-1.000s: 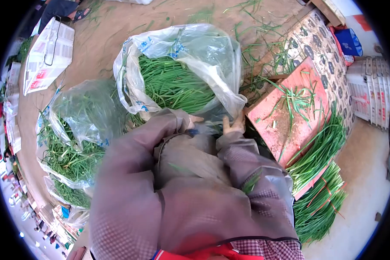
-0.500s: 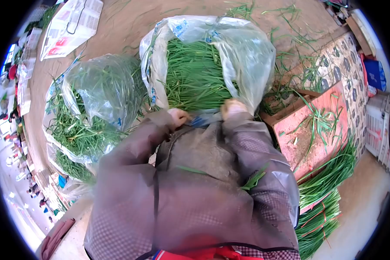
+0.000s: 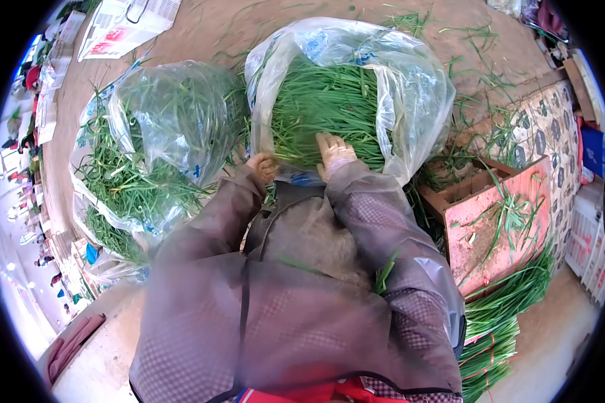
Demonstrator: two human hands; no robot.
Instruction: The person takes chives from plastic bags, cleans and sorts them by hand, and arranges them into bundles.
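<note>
A clear plastic bag (image 3: 423, 87) stands open in front of me, packed with long green leafy stalks (image 3: 326, 107). My left hand (image 3: 263, 166) is closed on the bag's near edge at its left corner. Farther right, my right hand (image 3: 335, 153) lies with its fingers stretched out on the near end of the stalks, just inside the bag's opening. Both forearms are in translucent sleeves over checked cloth.
Left of it is a second clear bag (image 3: 181, 121) of loose greens. At the right stands a wooden box with a reddish board (image 3: 494, 225) littered with scraps, above tied green bundles (image 3: 487, 349). A white printed crate (image 3: 124, 30) is at the upper left; people appear far left.
My right hand has let go of the bag's near edge and moved onto the stalks, its fingers now spread. My left hand has shifted slightly left and up. The view has shifted a little.
</note>
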